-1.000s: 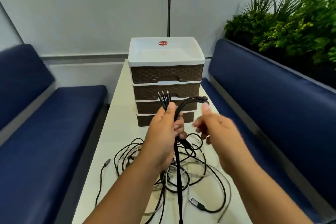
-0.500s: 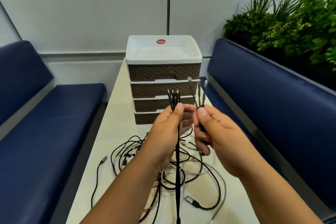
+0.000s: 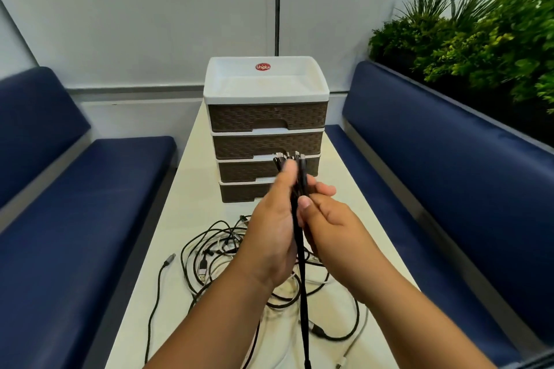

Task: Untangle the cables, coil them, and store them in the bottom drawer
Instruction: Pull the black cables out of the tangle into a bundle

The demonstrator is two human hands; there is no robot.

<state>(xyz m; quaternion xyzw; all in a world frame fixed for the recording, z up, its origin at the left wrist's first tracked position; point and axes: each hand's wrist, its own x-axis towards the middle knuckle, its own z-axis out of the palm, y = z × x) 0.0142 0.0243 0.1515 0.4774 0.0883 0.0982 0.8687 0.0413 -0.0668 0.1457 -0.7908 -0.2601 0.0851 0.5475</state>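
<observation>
I hold a bundle of black cables (image 3: 302, 255) upright above the table, their plug ends sticking up past my fingers. My left hand (image 3: 274, 226) grips the bundle from the left, thumb near the plugs. My right hand (image 3: 326, 226) pinches the same strands just below, from the right. The strands hang down taut between my forearms. A tangle of black and white cables (image 3: 215, 257) lies on the cream table (image 3: 198, 189) under my hands. Behind them stands the brown drawer unit (image 3: 266, 117) with a white top; its bottom drawer (image 3: 239, 192) is closed and partly hidden by my hands.
Blue cushioned benches run along both sides, the left bench (image 3: 75, 219) and the right bench (image 3: 434, 174). Green plants (image 3: 479, 39) sit behind the right backrest. The table is narrow, and a loose cable end (image 3: 168, 259) lies near its left edge.
My right hand has come in from the right and brought its cable ends against the bundle in my left hand. Both hands now hold one gathered bundle.
</observation>
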